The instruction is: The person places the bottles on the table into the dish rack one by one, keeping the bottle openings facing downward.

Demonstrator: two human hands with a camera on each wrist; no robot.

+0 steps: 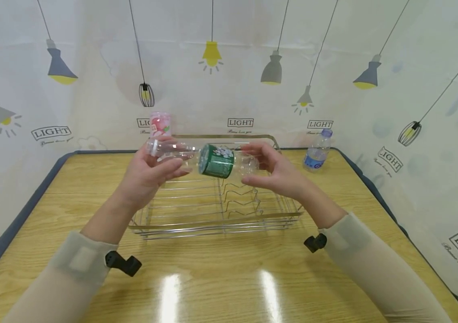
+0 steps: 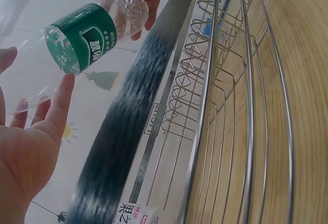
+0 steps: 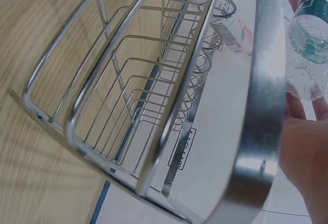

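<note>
A clear plastic bottle (image 1: 217, 162) with a green label lies sideways in the air between both hands, above the wire rack. My left hand (image 1: 144, 175) holds its neck end, thumb in front and fingers behind. At the base end, my right hand (image 1: 283, 175) grips the bottle between thumb and fingers. The left wrist view shows the green label (image 2: 84, 37) tilted up, with the left hand (image 2: 31, 147) below it. In the right wrist view the right hand (image 3: 307, 142) is at the bottle's base, partly cut off by the frame edge.
Below the hands, a metal wire dish rack (image 1: 212, 222) stands on the wooden table (image 1: 220, 269). Behind its left corner is a pink container (image 1: 160, 124) with fruit printing. A small clear bottle (image 1: 316, 158) with a blue label stands at the back right, near the patterned wall covering.
</note>
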